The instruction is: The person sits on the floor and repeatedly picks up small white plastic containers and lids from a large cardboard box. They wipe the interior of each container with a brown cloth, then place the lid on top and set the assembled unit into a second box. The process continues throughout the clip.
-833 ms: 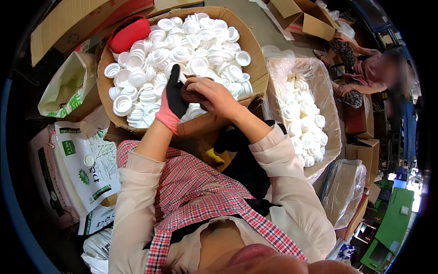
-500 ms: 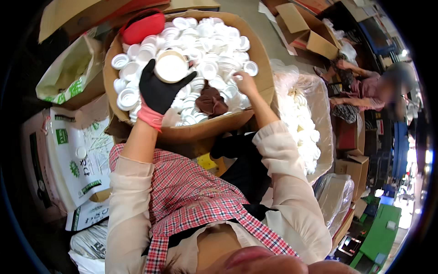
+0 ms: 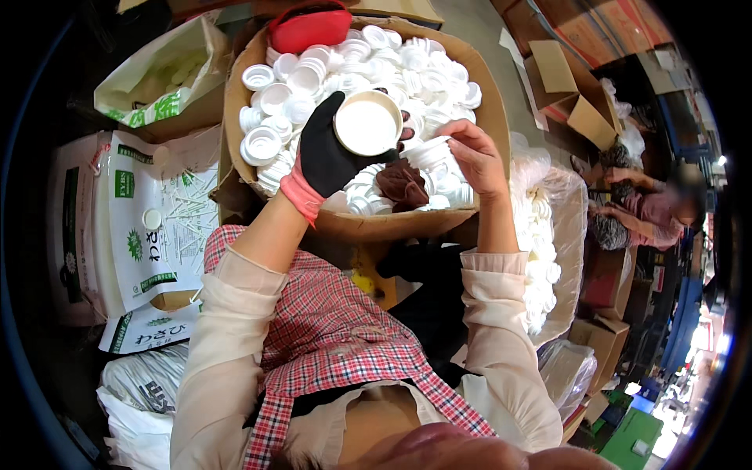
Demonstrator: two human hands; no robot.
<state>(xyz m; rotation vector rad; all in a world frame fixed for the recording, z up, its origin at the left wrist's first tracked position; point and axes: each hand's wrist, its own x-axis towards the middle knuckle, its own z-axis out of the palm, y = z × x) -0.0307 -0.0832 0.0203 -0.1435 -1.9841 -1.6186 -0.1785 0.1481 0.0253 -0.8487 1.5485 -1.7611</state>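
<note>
My left hand (image 3: 329,153), in a black glove with a pink cuff, holds a round white cap (image 3: 367,123) up with its hollow side toward me. My bare right hand (image 3: 472,153) reaches into the cardboard box (image 3: 478,86), fingertips on the heap of white caps (image 3: 392,63) beside a crumpled brown cloth (image 3: 402,184). Whether the right fingers pinch a cap is hard to tell.
A red pouch (image 3: 309,27) lies at the box's far edge. A clear plastic bag of white caps (image 3: 540,235) stands at the right. Printed white sacks (image 3: 149,227) and a green-and-white bag (image 3: 157,74) lie at the left. Another person (image 3: 650,211) sits at the far right among cardboard boxes (image 3: 568,94).
My left hand lifted a white cap out of the box and raised it; my right hand moved apart from it and down onto the caps.
</note>
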